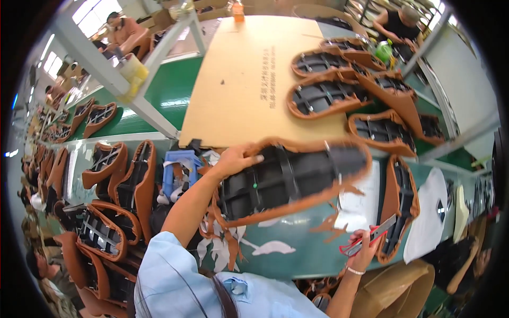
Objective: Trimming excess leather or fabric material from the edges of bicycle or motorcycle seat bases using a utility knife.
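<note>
Saddle shell (289,177), black ribbed plastic underside up, brown leather cover wrapped round its rim, held up over the green bench (297,249). Left hand (233,159) grips its wide end: fingers curled over the leather edge, index finger (253,158) laid flat on the black plastic, thumb hidden beneath. Shell stretches away from those fingers toward the person's right, narrow nose furthest off and blurred. Loose leather flaps hang from the rim just below the left fingers.

Right hand (366,248), low and well apart from the shell, closed round a red-handled cutter (368,239); fingers wrapped tight on the handle, grey blade end poking up past the knuckles. White bracelet on that wrist. Just beyond the cutter tip, another brown-covered saddle (398,204) lies underside up on the bench.

Brown leather trimmings (225,249) and white scraps (273,247) scattered on the bench below the left hand. Cardboard sheet (244,79) beyond the left fingers, with finished saddles (323,95) stacked along its far right edge. Blue plastic stool (180,169) just left of the left wrist. More saddles (127,180) heaped further left. Other workers at the top corners, faces not noted
</note>
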The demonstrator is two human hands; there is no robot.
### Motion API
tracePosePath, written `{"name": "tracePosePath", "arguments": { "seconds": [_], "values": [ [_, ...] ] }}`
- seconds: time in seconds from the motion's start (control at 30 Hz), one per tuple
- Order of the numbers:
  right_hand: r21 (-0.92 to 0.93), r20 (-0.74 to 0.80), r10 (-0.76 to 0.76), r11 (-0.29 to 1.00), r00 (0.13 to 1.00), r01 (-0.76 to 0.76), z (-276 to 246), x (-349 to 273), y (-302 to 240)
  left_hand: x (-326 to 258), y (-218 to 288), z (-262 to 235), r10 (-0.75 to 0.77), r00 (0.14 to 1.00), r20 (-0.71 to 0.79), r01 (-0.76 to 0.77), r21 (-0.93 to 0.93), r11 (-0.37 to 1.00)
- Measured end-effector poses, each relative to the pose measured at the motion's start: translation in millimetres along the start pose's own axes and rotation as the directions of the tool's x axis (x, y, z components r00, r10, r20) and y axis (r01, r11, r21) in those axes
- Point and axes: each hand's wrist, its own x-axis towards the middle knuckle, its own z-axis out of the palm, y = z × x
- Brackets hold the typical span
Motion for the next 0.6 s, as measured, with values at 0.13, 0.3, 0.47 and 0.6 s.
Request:
{"name": "tracePosePath", "arguments": {
  "seconds": [0.13,0.3,0.47,0.6],
  "values": [
    [0.321,0.549,-0.128,0.945,0.826,-0.067,98.3,-27.5,-43.8,46.0,-67.0,-77.2,-0.185,0.899,-0.397,0.171,-0.07,0.983],
    [0.236,0.926,-0.374,0.494,0.04,-0.837,198.1,-43.3,-83.1,76.6,-165.8,-211.3,-0.532,0.271,-0.802,0.263,-0.47,0.843],
    [0.233,0.802,-0.591,0.446,-0.089,-0.864,248.2,-5.8,-88.0,142.9,-153.8,-183.1,-0.794,-0.093,-0.601,-0.391,-0.711,0.584],
    [0.406,0.63,-0.768,0.453,-0.116,-0.793,270.2,-23.6,-65.6,146.1,-175.4,-180.3,-0.573,0.037,-0.819,-0.147,-0.571,0.807]
  ]
}}
